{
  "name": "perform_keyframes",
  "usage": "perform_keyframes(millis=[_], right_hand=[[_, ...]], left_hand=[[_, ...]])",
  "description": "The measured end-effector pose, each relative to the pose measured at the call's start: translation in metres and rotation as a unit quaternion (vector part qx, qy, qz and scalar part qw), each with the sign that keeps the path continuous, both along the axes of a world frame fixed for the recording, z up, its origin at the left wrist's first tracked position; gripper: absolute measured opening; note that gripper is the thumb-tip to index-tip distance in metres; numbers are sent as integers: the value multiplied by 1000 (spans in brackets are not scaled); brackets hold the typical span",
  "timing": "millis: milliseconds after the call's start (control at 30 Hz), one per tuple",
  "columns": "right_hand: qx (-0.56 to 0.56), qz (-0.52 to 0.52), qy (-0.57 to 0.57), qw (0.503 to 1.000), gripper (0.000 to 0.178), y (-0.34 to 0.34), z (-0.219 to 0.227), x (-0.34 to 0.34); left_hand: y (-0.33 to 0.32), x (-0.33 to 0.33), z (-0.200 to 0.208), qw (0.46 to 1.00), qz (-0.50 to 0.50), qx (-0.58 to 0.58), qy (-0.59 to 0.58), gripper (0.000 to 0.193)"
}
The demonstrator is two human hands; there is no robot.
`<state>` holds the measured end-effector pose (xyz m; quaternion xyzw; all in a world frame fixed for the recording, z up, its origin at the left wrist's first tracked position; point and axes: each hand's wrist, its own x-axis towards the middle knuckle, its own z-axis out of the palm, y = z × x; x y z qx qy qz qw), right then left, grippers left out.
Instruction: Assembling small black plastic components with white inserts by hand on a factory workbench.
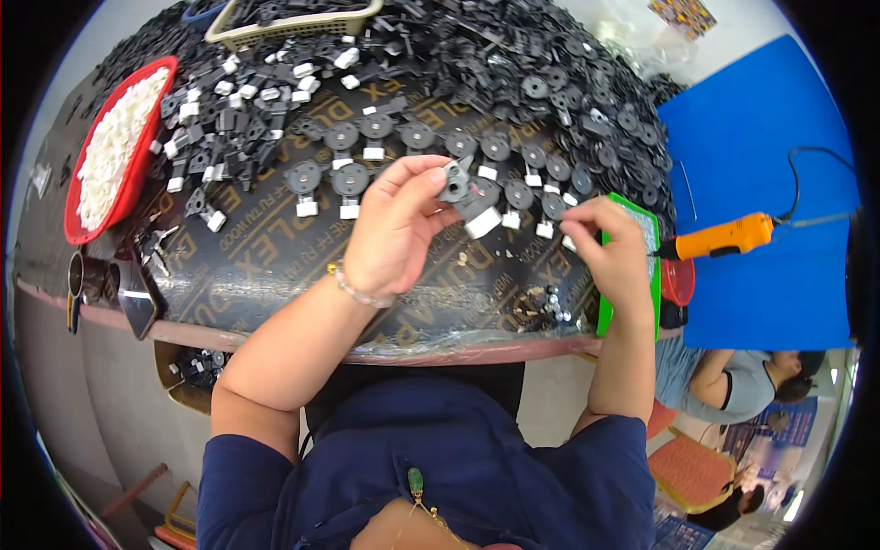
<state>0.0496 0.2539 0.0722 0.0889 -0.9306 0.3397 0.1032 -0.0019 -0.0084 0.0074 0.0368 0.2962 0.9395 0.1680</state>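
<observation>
Above the middle of the table, my left hand [390, 225] pinches a dark grey plastic part [456, 186] between thumb and fingers. A white block [482, 223] shows at the part's lower end. To its right, my right hand [612, 247] has thumb and forefinger drawn together; whatever they may hold is too small to make out. That hand is beside a green tray [606, 313] of small metallic pieces, which it partly covers. Black round-headed parts with white ends, such as this one [349, 181], lie in rows just beyond my hands.
A heap of black parts [550, 78] spreads across the far side. At left stands a red basket [166, 82] of white pieces; a beige basket [302, 33] is at the back. An orange electric screwdriver [729, 238] lies right, by a red cup [678, 281]. Another person [747, 385] sits beyond.
</observation>
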Motion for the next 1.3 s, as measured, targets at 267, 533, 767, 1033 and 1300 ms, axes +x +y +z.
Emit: perform_keyframes(millis=[267, 533, 767, 1033, 1300], right_hand=[[164, 4, -106, 981, 11, 50, -42, 57], [209, 4, -126, 970, 13, 49, -44, 91], [164, 19, -34, 986, 11, 52, -58, 83], [142, -28, -46, 988, 10, 58, -71, 66], [87, -1, -78, 993, 13, 51, -51, 50]], left_hand=[[3, 5, -3, 996, -50, -69, -36, 24], [4, 1, -9, 994, -86, -30, -60, 36], [14, 7, -3, 989, -99, -110, -20, 43], [14, 7, -8, 985, -130, -112, -9, 41], [18, 11, -13, 978, -161, -135, 8, 48]])
